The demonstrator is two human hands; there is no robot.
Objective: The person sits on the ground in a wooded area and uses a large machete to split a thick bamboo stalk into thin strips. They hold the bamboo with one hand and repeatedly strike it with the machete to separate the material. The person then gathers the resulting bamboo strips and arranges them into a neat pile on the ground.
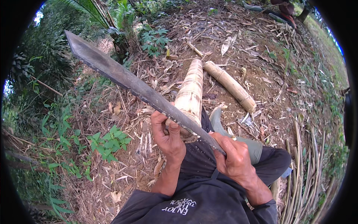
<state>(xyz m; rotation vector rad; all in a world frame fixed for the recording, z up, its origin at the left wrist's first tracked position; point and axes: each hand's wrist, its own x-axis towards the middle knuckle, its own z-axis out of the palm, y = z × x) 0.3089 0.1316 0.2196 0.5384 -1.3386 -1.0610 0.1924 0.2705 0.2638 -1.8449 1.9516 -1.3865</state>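
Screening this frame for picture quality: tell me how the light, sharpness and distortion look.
Head view: soft, even daylight, no hard shadows; dull sheen on the machete blade, no glare; left hand, right hand and bamboo section sharp; fisheye bends the ground, black vignette at the corners; sky blown out at the left rim.

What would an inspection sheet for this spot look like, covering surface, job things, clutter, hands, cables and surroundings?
Surface: bare ground strewn with dry leaves and husks.
Job's things: long dark machete, raised, tip up left; pale bamboo piece, near end at the person's lap.
Clutter: second bamboo piece lying beside; split strips piled at right.
Hands: left hand grips the bamboo end; right hand grips the machete handle.
Cables: nothing seen.
Surroundings: green plants at left, a green boot by the knee.
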